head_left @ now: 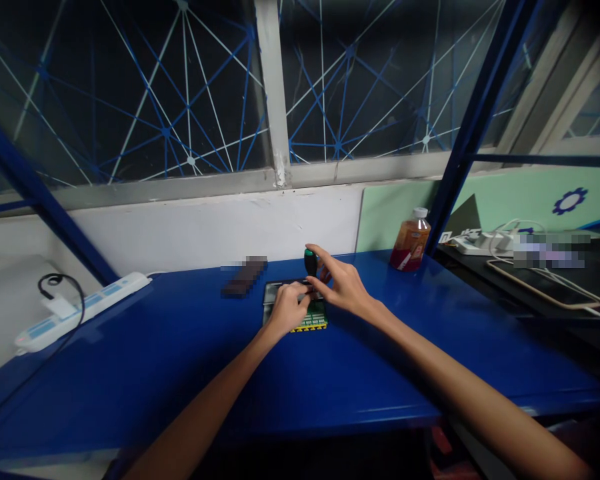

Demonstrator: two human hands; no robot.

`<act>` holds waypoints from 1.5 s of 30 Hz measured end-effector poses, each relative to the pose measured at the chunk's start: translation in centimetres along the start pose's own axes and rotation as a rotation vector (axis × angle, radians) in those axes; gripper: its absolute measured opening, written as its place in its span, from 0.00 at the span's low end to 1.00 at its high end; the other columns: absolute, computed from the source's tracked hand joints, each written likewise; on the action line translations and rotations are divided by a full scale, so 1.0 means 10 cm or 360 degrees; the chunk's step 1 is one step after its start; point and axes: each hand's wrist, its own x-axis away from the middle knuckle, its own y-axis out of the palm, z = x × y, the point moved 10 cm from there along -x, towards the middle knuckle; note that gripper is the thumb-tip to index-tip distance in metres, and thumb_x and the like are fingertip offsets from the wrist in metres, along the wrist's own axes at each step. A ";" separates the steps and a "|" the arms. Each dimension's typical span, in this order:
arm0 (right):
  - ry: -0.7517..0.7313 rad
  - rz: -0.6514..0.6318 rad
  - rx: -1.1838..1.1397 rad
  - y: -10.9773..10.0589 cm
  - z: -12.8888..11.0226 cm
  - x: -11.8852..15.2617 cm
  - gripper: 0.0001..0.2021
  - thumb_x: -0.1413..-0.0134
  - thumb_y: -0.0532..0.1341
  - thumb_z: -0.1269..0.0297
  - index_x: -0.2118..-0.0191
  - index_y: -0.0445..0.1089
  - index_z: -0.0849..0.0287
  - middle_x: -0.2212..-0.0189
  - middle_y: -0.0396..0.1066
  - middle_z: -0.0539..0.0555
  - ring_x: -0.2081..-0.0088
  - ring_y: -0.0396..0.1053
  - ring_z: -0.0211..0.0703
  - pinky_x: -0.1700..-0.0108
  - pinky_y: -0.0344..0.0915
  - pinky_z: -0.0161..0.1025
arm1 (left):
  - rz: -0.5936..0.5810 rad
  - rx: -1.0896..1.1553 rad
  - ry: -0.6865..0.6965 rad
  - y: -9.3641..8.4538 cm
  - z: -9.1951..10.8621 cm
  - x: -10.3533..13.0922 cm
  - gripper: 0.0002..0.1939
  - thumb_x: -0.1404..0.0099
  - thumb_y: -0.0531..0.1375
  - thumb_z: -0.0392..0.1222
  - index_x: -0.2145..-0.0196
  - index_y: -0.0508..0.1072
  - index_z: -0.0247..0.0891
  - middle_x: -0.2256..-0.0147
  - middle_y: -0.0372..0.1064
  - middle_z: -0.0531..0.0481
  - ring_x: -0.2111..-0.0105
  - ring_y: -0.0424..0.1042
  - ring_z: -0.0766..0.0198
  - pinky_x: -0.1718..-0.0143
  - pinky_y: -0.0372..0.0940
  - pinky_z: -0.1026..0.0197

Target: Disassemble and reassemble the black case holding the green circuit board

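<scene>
A screwdriver (310,263) with a black handle and green top stands upright over a small open case. My right hand (347,288) is closed round the handle, its index finger at the top and its thumb lower down. My left hand (291,304) lies over the case, its fingers bent together near the foot of the screwdriver; what they grip is hidden. The case (273,293) has a dark grey part at the back and left. In front of it shows a green piece (316,319) with pale rectangles and a yellow-and-black front edge. The screwdriver's tip is hidden behind my fingers.
A dark, blurred-out flat object (245,277) lies behind the case on the blue table (190,353). A drink bottle (411,241) stands back right. Power strip (100,310) with a black cable is left; a phone (540,283) and cables lie on the right-hand surface.
</scene>
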 end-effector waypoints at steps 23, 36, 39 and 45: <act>0.0189 0.0155 -0.0179 -0.13 0.15 -0.02 0.31 0.46 0.53 0.61 0.36 0.47 0.56 0.69 0.71 0.51 0.74 0.68 0.40 0.68 0.64 0.40 | 0.0046 -0.0012 0.0065 -0.33 0.02 -0.05 0.09 0.39 0.61 0.40 0.61 0.78 0.40 0.61 0.76 0.47 0.59 0.73 0.59 0.54 0.66 0.56; 0.0295 -0.0112 -0.0346 -0.18 0.43 -0.07 0.33 0.56 0.55 0.69 0.40 0.52 0.55 0.74 0.67 0.47 0.78 0.64 0.36 0.72 0.61 0.36 | -0.0246 -0.0071 0.0129 -0.04 0.18 0.01 0.07 0.39 0.60 0.40 0.67 0.79 0.40 0.66 0.78 0.50 0.64 0.75 0.60 0.60 0.67 0.60; 0.0231 -0.0148 -0.0268 -0.09 0.38 -0.06 0.33 0.57 0.56 0.69 0.40 0.53 0.55 0.74 0.66 0.47 0.77 0.62 0.35 0.71 0.60 0.36 | -0.0246 -0.0080 0.0094 -0.05 0.16 0.01 0.07 0.39 0.60 0.41 0.66 0.79 0.40 0.65 0.78 0.51 0.64 0.75 0.60 0.60 0.67 0.61; 0.0178 -0.0199 -0.0191 0.00 0.41 -0.03 0.33 0.56 0.56 0.67 0.40 0.53 0.56 0.73 0.66 0.48 0.77 0.59 0.35 0.72 0.57 0.36 | -0.0278 -0.0073 0.0135 -0.03 0.18 0.01 0.08 0.38 0.60 0.41 0.66 0.79 0.40 0.65 0.78 0.51 0.64 0.75 0.60 0.61 0.66 0.61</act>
